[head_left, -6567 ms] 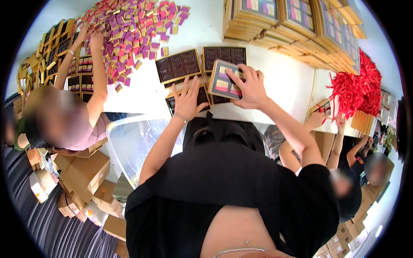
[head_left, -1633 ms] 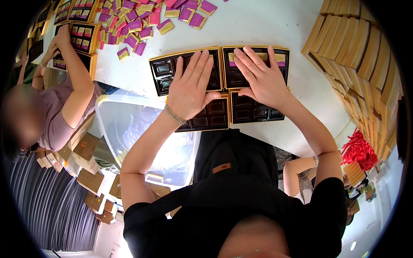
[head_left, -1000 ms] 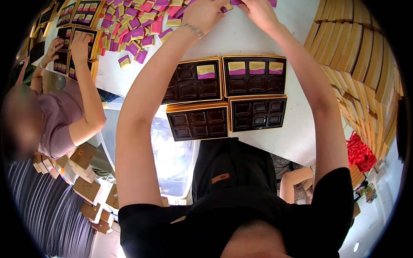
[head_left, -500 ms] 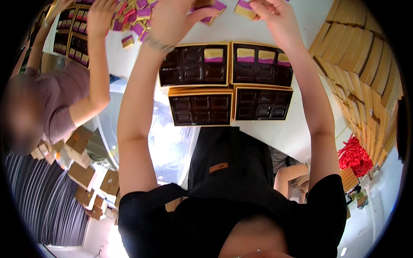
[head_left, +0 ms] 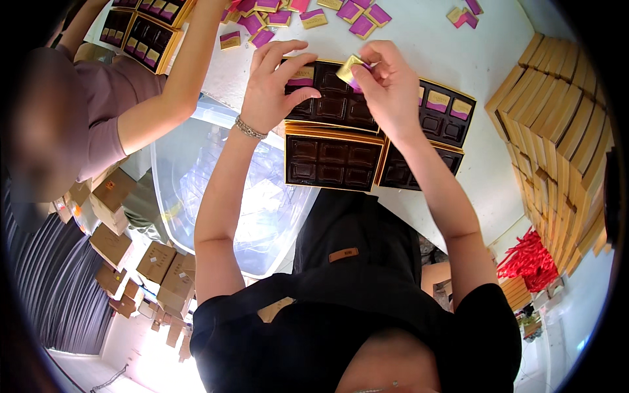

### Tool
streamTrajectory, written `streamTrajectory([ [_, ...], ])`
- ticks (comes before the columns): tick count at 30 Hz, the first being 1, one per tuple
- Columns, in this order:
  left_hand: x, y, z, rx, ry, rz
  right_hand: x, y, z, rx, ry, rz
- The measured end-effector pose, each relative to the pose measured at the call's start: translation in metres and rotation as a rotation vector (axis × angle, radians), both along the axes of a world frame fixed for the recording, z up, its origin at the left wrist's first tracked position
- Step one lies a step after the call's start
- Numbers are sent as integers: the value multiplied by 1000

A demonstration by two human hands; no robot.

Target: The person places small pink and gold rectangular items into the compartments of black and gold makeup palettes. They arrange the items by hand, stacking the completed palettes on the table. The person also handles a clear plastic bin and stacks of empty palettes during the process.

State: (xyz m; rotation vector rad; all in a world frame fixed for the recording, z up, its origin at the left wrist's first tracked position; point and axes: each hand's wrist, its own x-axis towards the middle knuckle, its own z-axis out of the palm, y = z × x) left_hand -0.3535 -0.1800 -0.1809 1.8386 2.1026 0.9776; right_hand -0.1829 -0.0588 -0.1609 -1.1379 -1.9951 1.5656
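Several gold-rimmed boxes with dark brown compartment trays lie on the white table [head_left: 472,59]. My left hand [head_left: 272,85] rests on the far left tray [head_left: 327,98], pressing a purple-and-gold wrapped piece [head_left: 301,75] into a compartment. My right hand [head_left: 390,85] hovers over the same tray, pinching another gold and purple wrapped piece [head_left: 354,69]. The far right tray [head_left: 445,114] holds two wrapped pieces. The near left tray [head_left: 331,157] and the near right tray [head_left: 419,171] show only bare compartments.
Loose purple-and-gold pieces [head_left: 354,10] are scattered along the far table edge. Another person's arm [head_left: 177,85] reaches to filled trays [head_left: 147,26] at the far left. A clear plastic bin [head_left: 216,196] sits below left. Stacked gold boxes [head_left: 563,144] line the right; cardboard boxes [head_left: 118,249] lie on the floor.
My hands came back from the loose pile at the far edge to the far left tray, each carrying a wrapped piece. The view shifted down slightly.
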Motion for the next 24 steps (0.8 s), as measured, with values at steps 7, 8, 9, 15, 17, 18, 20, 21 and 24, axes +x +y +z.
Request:
streamTrajectory([
  [7, 3, -17, -29, -34, -397, 92, -15, -34, -6, 436, -165, 131],
  [8, 5, -18, -31, -34, -499, 145, -12, -33, -4, 545, -217, 173],
  [9, 6, -18, -33, -34, -600, 198, -10, -32, -3, 653, -268, 214],
  [15, 13, -9, -40, -22, -684, 273, 22, -34, -16, 798, -339, 613],
  [17, 14, -10, -41, -84, -679, 218, 27, -28, -18, 794, -357, 679],
  [18, 13, -10, -42, -79, -691, 215, 27, -26, -19, 792, -366, 711],
  [20, 12, -9, -42, -73, -711, 209, 28, -25, -17, 800, -383, 732],
  [21, 14, -9, -41, -82, -684, 217, 29, -26, -18, 795, -391, 738],
  [24, 13, -4, -39, -75, -602, 259, 30, -22, -15, 712, -326, 696],
])
